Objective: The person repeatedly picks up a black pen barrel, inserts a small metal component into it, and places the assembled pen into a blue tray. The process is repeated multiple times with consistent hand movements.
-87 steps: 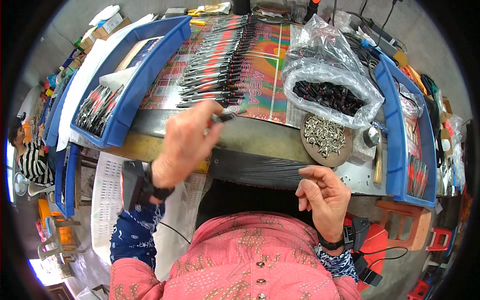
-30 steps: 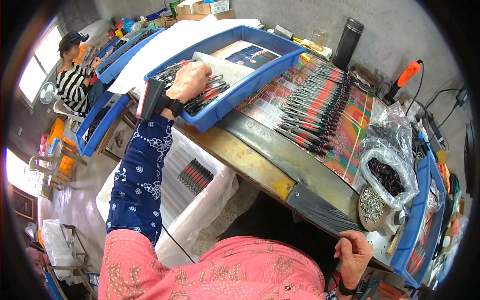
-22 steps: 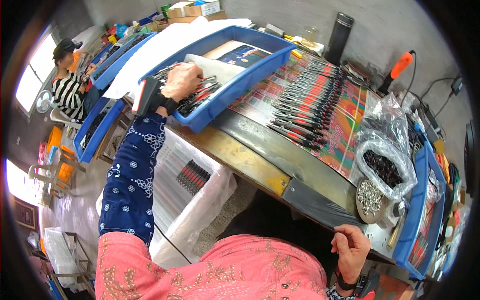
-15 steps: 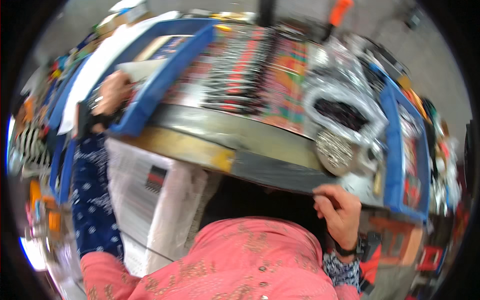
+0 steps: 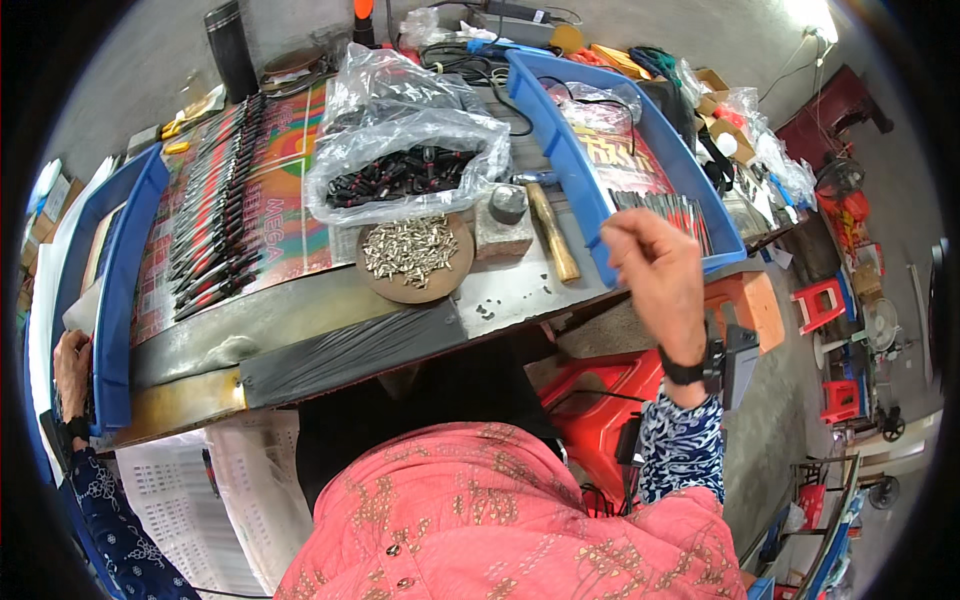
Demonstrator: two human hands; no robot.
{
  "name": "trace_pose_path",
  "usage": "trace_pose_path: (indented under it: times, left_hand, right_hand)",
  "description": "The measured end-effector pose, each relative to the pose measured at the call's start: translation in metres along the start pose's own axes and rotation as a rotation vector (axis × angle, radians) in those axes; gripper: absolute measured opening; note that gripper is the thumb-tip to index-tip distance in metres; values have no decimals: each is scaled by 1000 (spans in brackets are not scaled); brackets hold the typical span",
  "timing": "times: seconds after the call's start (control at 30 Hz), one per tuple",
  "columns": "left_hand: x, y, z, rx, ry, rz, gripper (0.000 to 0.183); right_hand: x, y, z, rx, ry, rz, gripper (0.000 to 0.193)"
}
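At the far left, my left hand (image 5: pixel 73 375) reaches into the near end of a blue tray (image 5: pixel 115 370). Its fingers look curled; whatever they hold is hidden. My right hand (image 5: pixel 660 280) hovers over the near end of another blue tray (image 5: pixel 575 180), thumb and fingertips drawn together in a pinch, with nothing clearly visible between them. Slim dark and silver pieces (image 5: pixel 675 215) lie in that tray below the hand. Between the trays, a long row of slim silver, red and black pen-like pieces (image 5: pixel 215 215) rests on printed sheets (image 5: pixel 285 225).
A plastic bag of small black parts (image 5: pixel 400 180) stands mid-table behind a round dish of small silver pieces (image 5: pixel 410 260). Beside the dish are a metal block (image 5: pixel 503 235) and a wooden-handled hammer (image 5: pixel 552 235). Black tape (image 5: pixel 350 350) covers part of the front edge. A red stool (image 5: pixel 610 400) stands below.
My view has swung right, so the table items sit further left. My right hand has risen from the table's front edge to above the right tray. My left hand remains at the left tray.
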State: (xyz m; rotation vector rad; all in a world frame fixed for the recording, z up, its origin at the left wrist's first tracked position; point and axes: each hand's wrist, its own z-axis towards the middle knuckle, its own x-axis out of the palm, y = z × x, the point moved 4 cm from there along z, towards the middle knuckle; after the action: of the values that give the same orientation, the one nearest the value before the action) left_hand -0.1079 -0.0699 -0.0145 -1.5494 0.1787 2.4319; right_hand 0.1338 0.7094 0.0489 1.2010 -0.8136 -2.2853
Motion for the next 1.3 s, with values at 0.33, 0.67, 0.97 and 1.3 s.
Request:
trace_pose_path:
  times: [0.33,0.67,0.97,1.3]
  left_hand:
    - [-1,0,2,-37,10,49,11]
    - [-15,-3,-5,-220,-83,107,4]
    - [-39,-59,-20,-294,-316,-406,30]
    - [-51,-242,-17,-213,-174,-893,15]
  right_hand:
    - [-53,-92,56,46,11,-472,19]
    - [-42,-117,74,-35,257,-623,28]
    - [-46,-115,72,73,146,-457,23]
    - [-56,-128,64,141,182,-627,20]
